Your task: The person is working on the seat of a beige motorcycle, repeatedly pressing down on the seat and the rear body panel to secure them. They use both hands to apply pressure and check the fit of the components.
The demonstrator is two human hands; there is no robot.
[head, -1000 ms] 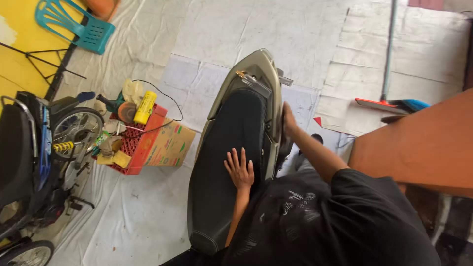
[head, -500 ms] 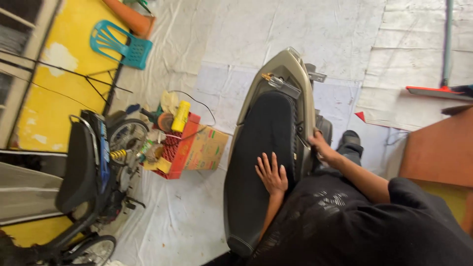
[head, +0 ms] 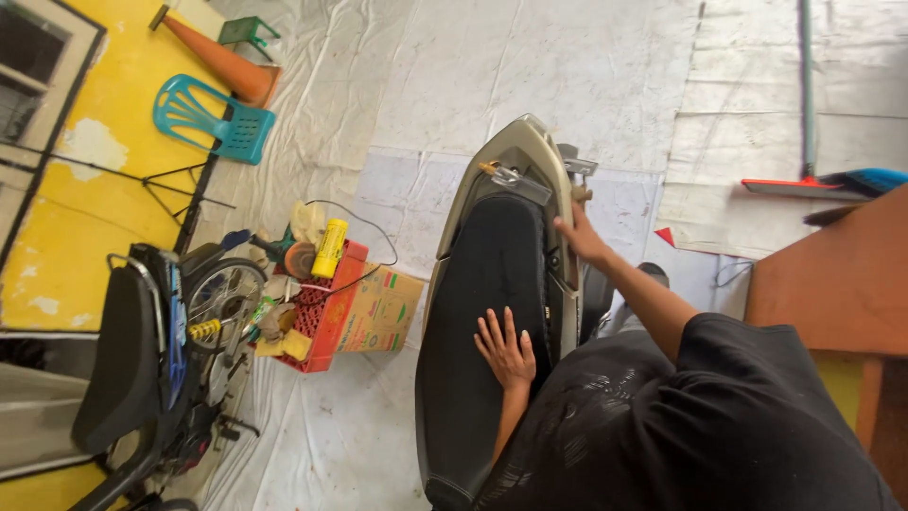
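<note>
1. head view: the scooter seat (head: 492,312) lies on a white floor sheet (head: 567,76), between a red crate (head: 322,317) and a brown table (head: 832,284).
2. the left hand (head: 506,348) rests flat on the black seat, fingers (head: 499,326) spread.
3. the right hand (head: 579,237) grips the seat's right edge near the grey tail; i cannot tell how its fingers are set.
4. a parked motorbike (head: 151,350) stands well left, a blue chair (head: 203,118) beyond it.

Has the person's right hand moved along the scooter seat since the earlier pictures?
Yes. The right hand has slid up the edge of the black seat, toward its rear end.
</note>
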